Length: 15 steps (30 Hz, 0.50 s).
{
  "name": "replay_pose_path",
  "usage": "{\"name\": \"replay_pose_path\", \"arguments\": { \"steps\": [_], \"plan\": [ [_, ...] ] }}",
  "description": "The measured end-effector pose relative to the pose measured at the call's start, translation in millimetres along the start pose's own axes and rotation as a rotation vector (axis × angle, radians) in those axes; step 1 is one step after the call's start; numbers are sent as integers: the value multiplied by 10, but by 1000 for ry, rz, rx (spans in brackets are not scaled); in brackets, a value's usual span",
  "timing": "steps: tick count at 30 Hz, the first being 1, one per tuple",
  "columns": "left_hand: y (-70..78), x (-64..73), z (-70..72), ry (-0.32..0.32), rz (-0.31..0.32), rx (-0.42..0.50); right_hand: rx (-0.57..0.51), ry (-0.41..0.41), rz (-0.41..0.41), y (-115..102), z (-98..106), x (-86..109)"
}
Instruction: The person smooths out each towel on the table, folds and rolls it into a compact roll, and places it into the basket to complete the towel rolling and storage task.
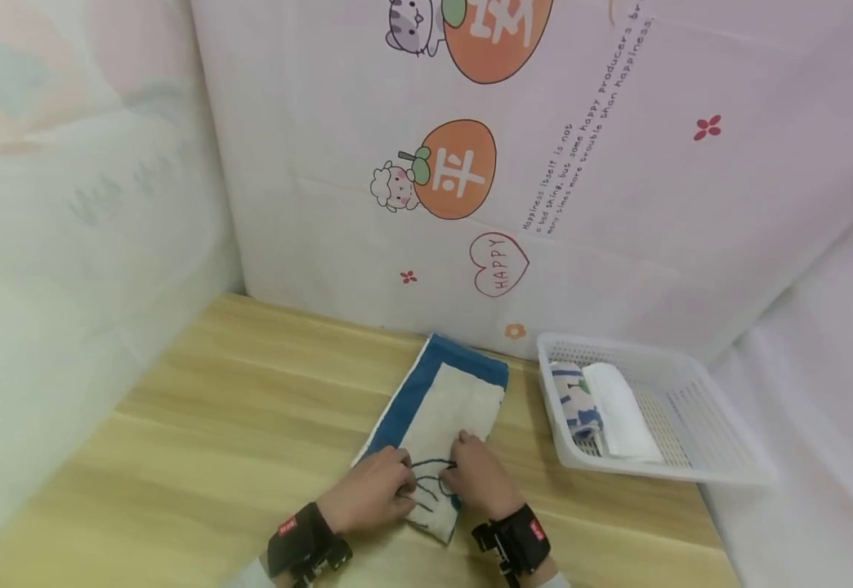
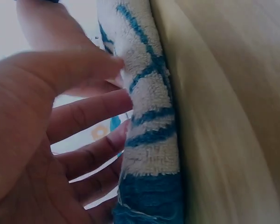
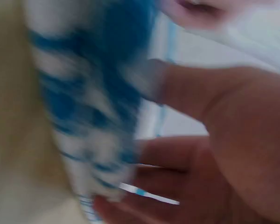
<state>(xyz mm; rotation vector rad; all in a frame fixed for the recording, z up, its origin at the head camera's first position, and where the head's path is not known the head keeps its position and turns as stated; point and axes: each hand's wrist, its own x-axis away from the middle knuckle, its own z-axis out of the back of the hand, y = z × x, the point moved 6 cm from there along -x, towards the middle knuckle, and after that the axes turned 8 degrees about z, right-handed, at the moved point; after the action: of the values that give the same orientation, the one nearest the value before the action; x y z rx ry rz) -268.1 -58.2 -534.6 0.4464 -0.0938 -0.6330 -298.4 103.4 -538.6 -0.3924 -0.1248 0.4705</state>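
A cream terry towel (image 1: 463,400) with a wide blue border and dark blue line drawings lies folded into a long strip on the table, slanting toward me. My left hand (image 1: 375,490) holds the strip's left edge near its close end. In the left wrist view, the left thumb and fingertips meet the towel (image 2: 151,93), some tips hidden by its edge. Opposite, my right hand (image 1: 481,478) holds the right edge. In the right wrist view, the right thumb (image 3: 186,88) lies on the blurred towel, with the fingers below it.
At the right stands a white plastic basket (image 1: 721,474), holding a rolled patterned towel (image 1: 577,400) and a folded white cloth (image 1: 621,412). A printed fabric wall (image 1: 338,163) rises behind the wooden table (image 1: 213,425); white cloth also hangs at both sides.
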Motion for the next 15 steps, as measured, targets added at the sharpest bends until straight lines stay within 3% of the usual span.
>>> {"name": "replay_pose_path", "arguments": {
  "steps": [3,6,10,15],
  "plan": [
    [0,-17,-7,-29,-15,6,19,57,82,-36,0,-31],
    [47,-44,-12,-39,-57,-3,-17,49,123,90,30,-22],
    [40,-17,79,45,-67,-40,-25,17,102,103,99,58],
    [-19,25,123,138,-33,-126,-11,-43,97,-284,40,279]
  ]
}}
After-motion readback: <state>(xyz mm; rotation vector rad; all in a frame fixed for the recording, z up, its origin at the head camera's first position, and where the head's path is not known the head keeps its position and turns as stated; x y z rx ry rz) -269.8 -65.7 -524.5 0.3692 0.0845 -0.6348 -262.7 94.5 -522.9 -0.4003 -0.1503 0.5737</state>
